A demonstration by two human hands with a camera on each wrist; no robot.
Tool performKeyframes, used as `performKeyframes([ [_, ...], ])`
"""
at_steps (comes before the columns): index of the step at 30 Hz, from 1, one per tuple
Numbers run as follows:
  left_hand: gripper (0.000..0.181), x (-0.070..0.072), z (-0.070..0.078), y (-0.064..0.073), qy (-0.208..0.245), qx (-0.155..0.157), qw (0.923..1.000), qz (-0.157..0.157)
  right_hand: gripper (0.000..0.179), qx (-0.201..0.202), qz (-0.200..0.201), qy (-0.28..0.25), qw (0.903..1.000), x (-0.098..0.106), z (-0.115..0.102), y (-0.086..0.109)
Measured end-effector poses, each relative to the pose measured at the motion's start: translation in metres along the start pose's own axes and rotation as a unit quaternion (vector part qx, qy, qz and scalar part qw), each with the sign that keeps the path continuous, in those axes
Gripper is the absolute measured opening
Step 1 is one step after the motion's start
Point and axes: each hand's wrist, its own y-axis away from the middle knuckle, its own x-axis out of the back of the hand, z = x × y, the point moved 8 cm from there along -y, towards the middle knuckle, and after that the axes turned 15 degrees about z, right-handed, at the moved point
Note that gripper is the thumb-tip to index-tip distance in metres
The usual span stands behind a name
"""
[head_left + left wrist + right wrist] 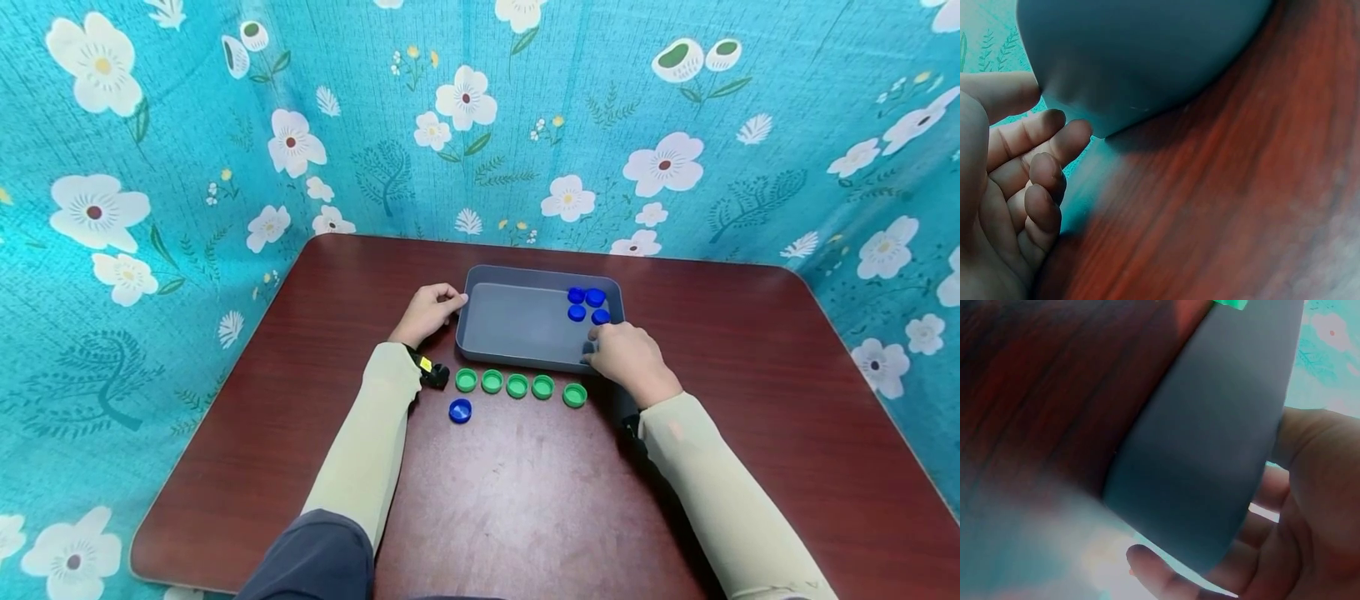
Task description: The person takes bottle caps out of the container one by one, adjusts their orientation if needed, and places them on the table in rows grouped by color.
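A grey rectangular tray lies on the table between both hands. My left hand grips its left end; in the left wrist view the thumb meets the tray's rim and the other fingers curl outside the corner. At the near right corner, my right hand holds the tray, its thumb over the rim and its fingers around the end wall. Several blue bottle caps sit inside the tray at the right. The right fingertips are partly hidden behind the tray wall.
Several green bottle caps stand in a row along the tray's near side. One blue bottle cap lies nearer, below the row's left end. The dark red wooden table backs onto a flowered turquoise curtain.
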Motion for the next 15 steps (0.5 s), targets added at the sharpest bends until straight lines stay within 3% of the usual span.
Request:
performKeyframes([
  [6, 0.027, 0.0004, -0.0010, 0.0014, 0.001, 0.004, 1.0000, -0.002, 0.026, -0.028, -0.013, 0.004, 0.9995, -0.0039, 0.0026, -0.0021],
  [15, 0.027, 0.0005, -0.0003, 0.0009, 0.003, 0.003, 1.0000, -0.001, 0.032, -0.037, -0.019, 0.001, 0.9991, -0.0034, 0.0026, -0.0043],
])
